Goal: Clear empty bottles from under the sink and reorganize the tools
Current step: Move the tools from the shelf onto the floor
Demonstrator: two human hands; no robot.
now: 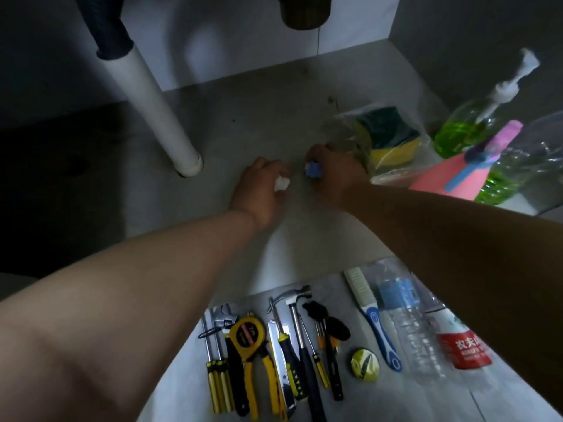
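Left hand (pixel 259 193) pinched a white scrap (pixel 281 182); right hand (pixel 335 178) gripped a blue thing (pixel 313 172). Just right of it, a bag (pixel 344 123) held sponges (pixel 390 132); farther right, a bottle (pixel 470 108) held green liquid (pixel 454 138).

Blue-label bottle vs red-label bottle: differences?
The blue-label bottle has a pale blue band; the red-label bottle a red one with white characters. The blue-label bottle shows nearly whole; the red-label bottle is partly hidden by the right forearm. Both are clear, lying side by side.

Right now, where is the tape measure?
Head view, bottom centre: the tape measure lies right of the wrench and left of the knife.
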